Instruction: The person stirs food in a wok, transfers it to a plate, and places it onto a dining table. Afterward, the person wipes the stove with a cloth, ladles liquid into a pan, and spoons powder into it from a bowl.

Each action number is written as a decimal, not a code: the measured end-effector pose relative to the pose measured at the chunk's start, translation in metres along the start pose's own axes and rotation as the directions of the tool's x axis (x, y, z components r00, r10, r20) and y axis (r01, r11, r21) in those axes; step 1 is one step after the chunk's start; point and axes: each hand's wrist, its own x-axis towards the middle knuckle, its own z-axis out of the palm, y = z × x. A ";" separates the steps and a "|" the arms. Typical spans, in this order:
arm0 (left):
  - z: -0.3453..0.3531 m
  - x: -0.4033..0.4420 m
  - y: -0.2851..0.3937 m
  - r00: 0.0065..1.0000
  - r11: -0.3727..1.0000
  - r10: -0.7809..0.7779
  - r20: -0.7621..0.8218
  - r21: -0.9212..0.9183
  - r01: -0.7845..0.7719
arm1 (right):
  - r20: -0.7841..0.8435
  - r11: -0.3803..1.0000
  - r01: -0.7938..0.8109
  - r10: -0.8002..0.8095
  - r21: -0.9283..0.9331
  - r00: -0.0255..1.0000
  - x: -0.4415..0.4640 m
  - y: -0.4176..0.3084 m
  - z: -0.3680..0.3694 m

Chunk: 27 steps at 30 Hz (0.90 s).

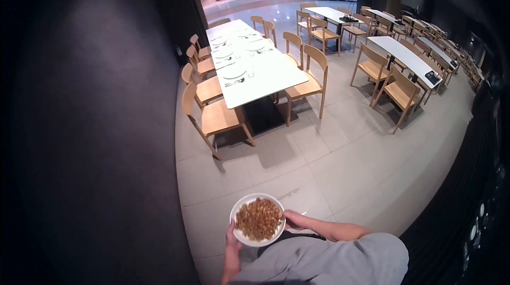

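A round white plate (234, 214) heaped with small brown pieces of food (258, 219) is held level in front of my body, low in the view. My left hand (232, 236) grips its left rim, with the fingers partly hidden under the plate. On the opposite side my right hand (292, 219) is closed on the right rim. Both hands are at about the same height, and the plate is between them.
Ahead stands a long white table (265, 80) with place settings, with wooden chairs (220, 117) along both sides. A dark wall (106, 125) runs along the left. More white tables (401, 53) and chairs stand to the right, on a tiled floor (255, 170).
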 end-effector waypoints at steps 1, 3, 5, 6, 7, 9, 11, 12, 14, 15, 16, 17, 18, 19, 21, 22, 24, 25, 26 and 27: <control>0.013 0.045 0.017 0.996 0.999 -0.046 0.083 0.032 0.043 | -0.056 0.999 0.040 -0.041 -0.012 0.998 0.014 -0.020 -0.018; 0.061 0.126 0.054 0.991 0.991 -0.075 0.114 0.117 0.062 | -0.163 0.992 0.110 -0.117 -0.055 0.980 0.044 -0.074 -0.055; 0.101 0.204 0.089 0.956 0.980 -0.181 0.232 0.126 0.155 | -0.221 0.978 0.202 -0.208 -0.050 0.953 0.063 -0.128 -0.080; 0.115 0.245 0.099 0.955 0.968 -0.156 0.253 0.232 0.097 | -0.284 0.955 0.296 -0.281 0.010 0.917 0.065 -0.161 -0.075; 0.126 0.284 0.108 0.954 0.932 -0.117 0.275 0.362 0.010 | -0.274 0.941 0.335 -0.310 0.048 0.910 0.077 -0.180 -0.093; 0.159 0.330 0.140 0.990 0.894 -0.029 0.140 0.447 -0.037 | -0.323 0.902 0.411 -0.353 0.132 0.878 0.110 -0.229 -0.127; 0.158 0.385 0.163 0.999 0.804 0.023 -0.030 0.595 -0.001 | -0.311 0.883 0.455 -0.404 0.112 0.861 0.155 -0.277 -0.177; 0.147 0.413 0.157 0.992 0.736 0.093 -0.089 0.677 -0.008 | -0.306 0.860 0.500 -0.450 0.107 0.839 0.170 -0.303 -0.210; 0.023 0.461 0.093 0.893 0.390 0.443 -0.075 0.913 -0.117 | -0.392 0.854 0.507 -0.430 0.114 0.813 0.186 -0.361 -0.216; -0.028 0.468 0.067 0.793 0.038 0.607 -0.046 0.999 0.028 | -0.400 0.855 0.511 -0.439 0.089 0.804 0.201 -0.382 -0.233; -0.026 0.436 0.063 0.866 0.224 0.352 -0.355 0.930 0.291 | -0.407 0.856 0.511 -0.443 0.072 0.799 0.220 -0.402 -0.255; -0.025 0.401 0.059 0.795 0.238 0.039 -0.606 0.778 0.581 | -0.390 0.852 0.518 -0.454 0.072 0.801 0.241 -0.425 -0.276; -0.015 0.393 0.065 0.757 0.242 -0.033 -0.653 0.729 0.640 | -0.414 0.847 0.526 -0.453 0.076 0.790 0.261 -0.446 -0.294; -0.004 0.394 0.071 0.742 0.279 -0.039 -0.669 0.706 0.651 | -0.439 0.842 0.534 -0.452 0.077 0.776 0.284 -0.473 -0.310; 0.021 0.394 0.080 0.724 0.355 -0.045 -0.688 0.666 0.656 | -0.475 0.835 0.543 -0.444 0.088 0.759 0.318 -0.518 -0.335; 0.030 0.400 0.083 0.727 0.393 -0.039 -0.686 0.658 0.642 | -0.522 0.830 0.548 -0.426 0.099 0.739 0.337 -0.533 -0.349; 0.045 0.417 0.090 0.736 0.452 -0.019 -0.677 0.651 0.610 | -0.546 0.840 0.536 -0.411 0.084 0.730 0.373 -0.564 -0.371; 0.050 0.425 0.095 0.741 0.474 -0.009 -0.672 0.650 0.595 | -0.570 0.840 0.535 -0.399 0.086 0.718 0.387 -0.579 -0.375; 0.054 0.437 0.102 0.746 0.494 0.005 -0.666 0.650 0.578 | -0.589 0.836 0.541 -0.396 0.084 0.704 0.405 -0.598 -0.379; 0.058 0.446 0.107 0.749 0.510 0.015 -0.663 0.649 0.564 | -0.574 0.838 0.536 -0.390 0.103 0.720 0.422 -0.614 -0.384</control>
